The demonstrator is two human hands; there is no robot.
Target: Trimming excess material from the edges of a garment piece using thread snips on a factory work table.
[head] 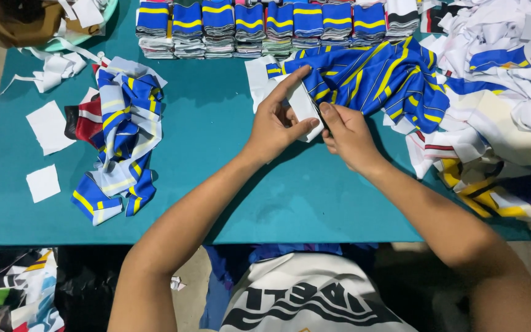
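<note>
Soft, light white fabric piece (302,104) flexes between our left hand (276,123) and right hand (346,132); fingers of both pinch its edges, the best hold, above the teal counter (228,172).

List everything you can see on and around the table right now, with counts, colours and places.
Table: one, teal top, fills the view.
Folded collar stacks: about nine, blue with yellow stripe, in a row along the far edge.
Striped fabric pile: one, blue and yellow, far right of centre.
White strip: one, white, held between both hands.
Loose striped pieces: one heap, blue, yellow and white with some red, on the left.
White squares: two, white, near the left edge.
Mixed fabric heap: one, mostly white, along the right side.
Basin: one, pale green, far left corner, holding scraps.
Left hand: pinches the strip.
Right hand: grips the strip's right edge.
</note>
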